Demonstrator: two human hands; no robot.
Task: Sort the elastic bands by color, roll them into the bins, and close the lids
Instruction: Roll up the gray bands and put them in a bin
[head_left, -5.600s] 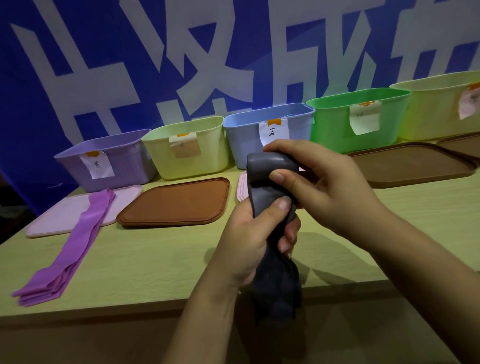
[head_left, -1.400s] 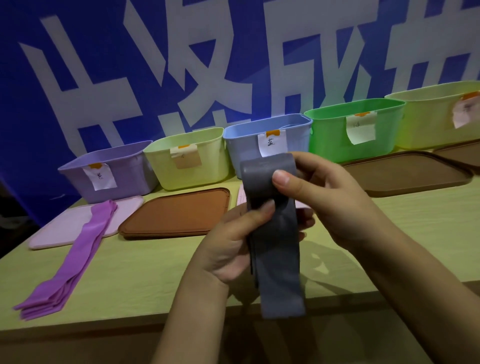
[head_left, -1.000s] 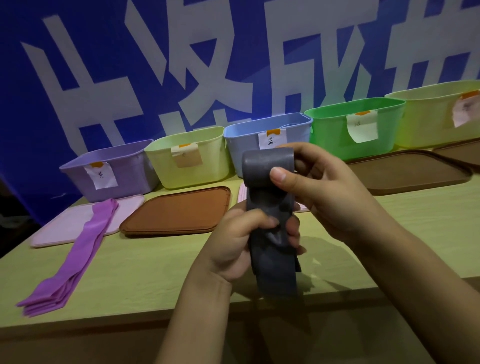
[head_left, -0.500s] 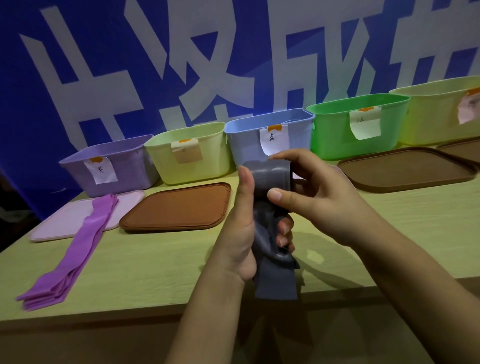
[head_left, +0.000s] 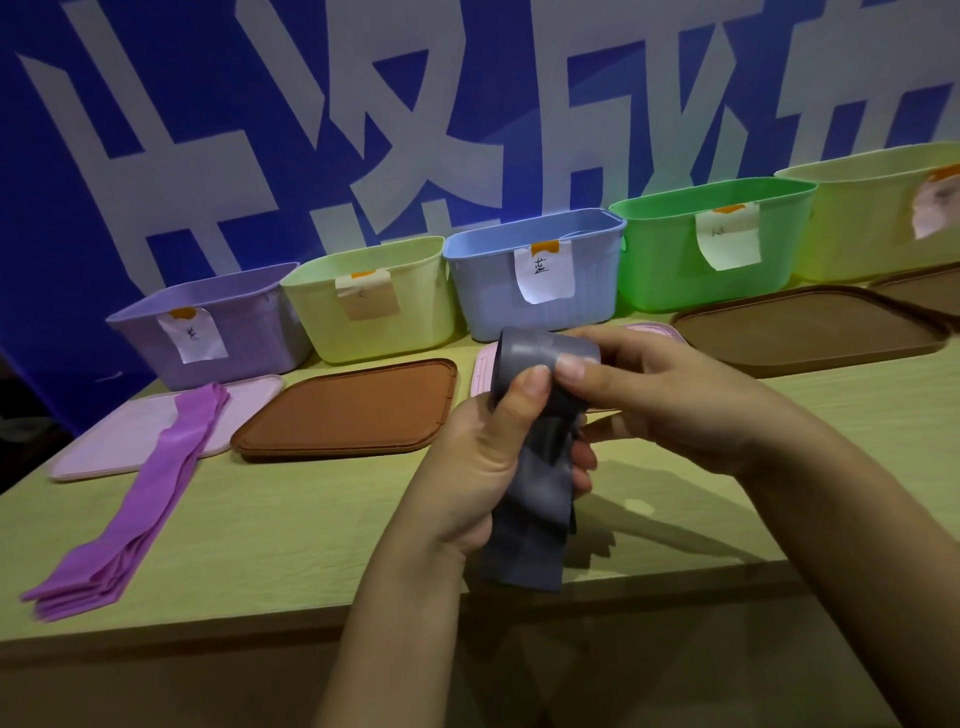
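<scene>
- Grey elastic band (head_left: 540, 499): held upright in mid-air above the near table edge, top part wound into a roll, loose tail hanging below the hands.
- Left hand (head_left: 478, 467): curled round the middle of the band, thumb pressed up against the roll.
- Right hand (head_left: 660, 395): closed on the roll from the side, thumb on its front face, fingers behind it.
- Purple elastic band (head_left: 140, 499): well to the left of the left hand, flat on the table (head_left: 291, 525), far end lying over the pink lid (head_left: 114, 441).
- Risks, judged: roll springing open if either thumb lifts, the stretchy material pushing back; tail slipping through the left palm and loosening the turns; crooked winding giving a cone that unrolls once dropped in a bin.
- Bins beyond the hands, five counted: purple bin (head_left: 228, 332), pale green bin (head_left: 374, 301), blue bin (head_left: 535, 275), green bin (head_left: 717, 244), yellow-green bin (head_left: 878, 213); all open, each with a paper label.
- Lids on the table, five visible: pink lid at left, brown lid (head_left: 353, 405), second pink lid (head_left: 483, 369) largely hidden behind the hands, dark brown lid (head_left: 810, 327), edge of another at far right.
- Bands, two counted: one grey, one purple.
</scene>
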